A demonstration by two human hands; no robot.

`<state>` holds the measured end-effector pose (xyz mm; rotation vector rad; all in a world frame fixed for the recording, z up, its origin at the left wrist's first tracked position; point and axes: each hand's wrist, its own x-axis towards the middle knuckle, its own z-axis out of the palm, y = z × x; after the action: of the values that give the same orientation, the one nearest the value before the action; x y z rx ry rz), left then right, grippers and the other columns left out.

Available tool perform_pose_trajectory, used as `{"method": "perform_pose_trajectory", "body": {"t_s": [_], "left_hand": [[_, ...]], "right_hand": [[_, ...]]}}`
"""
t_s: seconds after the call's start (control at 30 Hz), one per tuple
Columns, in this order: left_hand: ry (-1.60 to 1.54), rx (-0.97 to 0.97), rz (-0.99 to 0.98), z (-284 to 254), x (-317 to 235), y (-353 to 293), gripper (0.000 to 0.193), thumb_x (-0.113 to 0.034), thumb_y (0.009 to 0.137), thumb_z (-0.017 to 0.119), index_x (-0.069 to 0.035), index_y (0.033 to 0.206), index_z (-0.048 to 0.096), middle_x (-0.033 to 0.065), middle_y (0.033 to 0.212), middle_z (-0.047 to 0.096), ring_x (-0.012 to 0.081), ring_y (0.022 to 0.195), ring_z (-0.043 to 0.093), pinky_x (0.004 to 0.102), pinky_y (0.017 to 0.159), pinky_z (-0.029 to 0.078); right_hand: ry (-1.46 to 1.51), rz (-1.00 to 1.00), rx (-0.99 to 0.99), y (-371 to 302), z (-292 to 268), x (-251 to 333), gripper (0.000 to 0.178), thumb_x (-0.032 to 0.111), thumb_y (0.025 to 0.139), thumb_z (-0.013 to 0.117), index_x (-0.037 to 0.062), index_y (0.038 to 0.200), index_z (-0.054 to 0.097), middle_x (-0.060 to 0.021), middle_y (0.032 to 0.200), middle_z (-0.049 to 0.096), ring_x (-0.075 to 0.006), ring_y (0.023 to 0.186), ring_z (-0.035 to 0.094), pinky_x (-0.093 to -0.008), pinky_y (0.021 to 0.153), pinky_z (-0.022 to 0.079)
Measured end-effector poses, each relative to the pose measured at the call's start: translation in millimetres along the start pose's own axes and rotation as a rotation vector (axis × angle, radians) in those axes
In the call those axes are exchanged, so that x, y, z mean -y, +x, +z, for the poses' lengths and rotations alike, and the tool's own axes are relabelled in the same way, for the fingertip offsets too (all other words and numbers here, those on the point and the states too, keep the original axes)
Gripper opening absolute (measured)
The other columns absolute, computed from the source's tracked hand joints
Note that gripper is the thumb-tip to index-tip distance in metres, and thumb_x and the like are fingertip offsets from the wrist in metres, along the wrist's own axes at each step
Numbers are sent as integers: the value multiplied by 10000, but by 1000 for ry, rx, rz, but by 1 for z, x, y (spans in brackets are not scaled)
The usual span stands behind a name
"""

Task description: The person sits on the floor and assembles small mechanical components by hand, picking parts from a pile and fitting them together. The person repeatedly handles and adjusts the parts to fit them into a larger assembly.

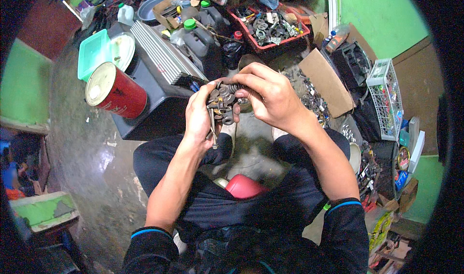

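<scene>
My left hand is cupped around a handful of metal bolts and small hardware, held above the floor between my knees. A long bolt sticks down out of the pile beside the palm. My right hand meets the pile from the right, with its thumb and fingers bent together at a threaded or coiled piece. Whether that piece is pinched or only touched is hard to make out, as the fingers cover its end.
Left of my hands, a red can and a teal plastic box rest on a dark case. Ahead is a red basket of metal parts. Loose hardware lies by cardboard on the right. A white crate stands farther right.
</scene>
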<state>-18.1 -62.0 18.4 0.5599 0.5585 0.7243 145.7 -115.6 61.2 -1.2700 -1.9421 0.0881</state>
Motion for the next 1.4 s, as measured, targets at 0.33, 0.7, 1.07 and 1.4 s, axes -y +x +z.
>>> {"method": "perform_pose_trajectory", "body": {"t_s": [0.33, 0.7, 1.07, 1.4], "left_hand": [[20, -22, -65, -12, 6, 1, 371, -319, 954, 428, -23, 1139, 556, 153, 920, 672, 231, 640, 646, 312, 497, 526], [-127, 21, -58, -16, 5, 11, 380, -293, 969, 396, -3, 1174, 531, 206, 956, 671, 252, 675, 655, 338, 540, 550], [-106, 9, -106, -15, 6, 11, 387, -290, 966, 393, 9, 1179, 518, 219, 986, 662, 260, 671, 649, 350, 546, 546], [-252, 112, -107, -17, 7, 12, 407, -292, 967, 371, 6, 1214, 499, 253, 1109, 623, 305, 790, 670, 404, 695, 583]], "right_hand": [[315, 503, -499, 16, -41, -19, 154, 31, 863, 628, -7, 997, 694, -90, 867, 699, -170, 765, 647, -301, 707, 522], [-274, 603, 296, -15, -24, -111, 241, 100, 726, 677, 5, 946, 707, -202, 903, 697, -303, 859, 689, -385, 788, 532], [-489, 704, 291, -16, -6, -146, 372, 77, 665, 716, -4, 1026, 683, -262, 974, 667, -380, 937, 658, -442, 843, 525], [-321, 547, 131, -5, -26, -105, 325, 175, 716, 696, 35, 1009, 695, -243, 903, 676, -375, 869, 671, -450, 810, 531]]}}
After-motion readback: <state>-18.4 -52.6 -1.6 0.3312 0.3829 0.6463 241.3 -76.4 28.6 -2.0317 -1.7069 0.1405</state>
